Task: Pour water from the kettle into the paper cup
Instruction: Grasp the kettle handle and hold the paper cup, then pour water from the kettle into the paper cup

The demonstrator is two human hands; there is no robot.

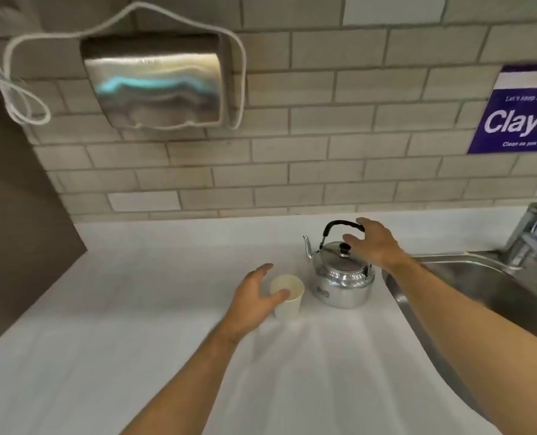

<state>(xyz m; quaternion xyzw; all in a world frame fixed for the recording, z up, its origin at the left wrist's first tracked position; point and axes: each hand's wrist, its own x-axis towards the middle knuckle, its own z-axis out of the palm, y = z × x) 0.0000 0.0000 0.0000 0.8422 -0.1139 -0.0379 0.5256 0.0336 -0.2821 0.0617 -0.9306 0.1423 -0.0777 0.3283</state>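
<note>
A shiny metal kettle (342, 277) with a black arched handle and a black lid knob stands on the white counter (135, 309), spout pointing left. Left of it stands a white paper cup (287, 301), upright, its inside looking empty. My left hand (254, 296) curves around the cup's left side, thumb at the rim, fingers apart. My right hand (372, 243) hovers at the right end of the kettle's handle, fingers spread and not closed on it.
A steel sink (480, 287) with a tap (530, 233) lies just right of the kettle. On the tiled wall hang a metal hand dryer (154, 83) with a white cord and a blue sign (521, 111). A brown wall bounds the left.
</note>
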